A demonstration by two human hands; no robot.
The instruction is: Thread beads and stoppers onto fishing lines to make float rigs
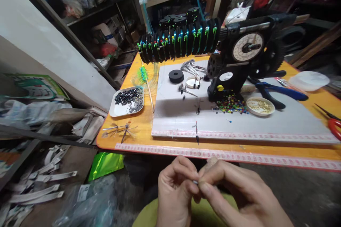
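We pinch a tiny grey piece (195, 182) between the fingertips of our left hand (177, 188) and right hand (226, 188), before the tabletop (128, 149); it looks light, slip-prone, best gripped by its ends.

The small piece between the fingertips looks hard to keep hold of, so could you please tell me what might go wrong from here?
The small piece, pinched between the left hand and right hand, could slip and drop, as both hands are in front of the table edge rather than over the tabletop. The loose coloured pieces might scatter if the grey board were knocked.
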